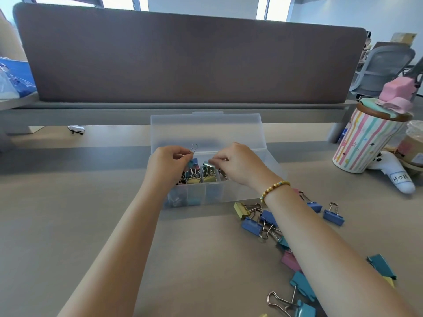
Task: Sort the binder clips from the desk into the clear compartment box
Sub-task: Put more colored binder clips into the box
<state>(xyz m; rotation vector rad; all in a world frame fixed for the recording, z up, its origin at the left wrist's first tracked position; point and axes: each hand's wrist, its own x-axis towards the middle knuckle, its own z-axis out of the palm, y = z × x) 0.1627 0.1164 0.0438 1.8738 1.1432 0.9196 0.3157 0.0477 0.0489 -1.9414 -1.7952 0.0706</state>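
The clear compartment box [247, 191] stands mid-desk with its lid [206, 130] up behind it. Several yellow, blue and teal binder clips [194, 176] fill its left compartments. My left hand [168, 164] hovers over the box and pinches a blue binder clip [194, 161] by its wire handle, which sticks up above the fingers. My right hand [240, 165] is over the box's middle and pinches a teal binder clip [207, 166]. Loose binder clips [254, 221] in blue, yellow, pink and teal lie on the desk to the right, partly under my right forearm.
A striped lidded cup [368, 143] with a pink item on top stands at the right, next to a white toy [398, 177]. A brown partition [190, 58] closes off the back of the desk. A small clip-like object [76, 129] lies at the far left.
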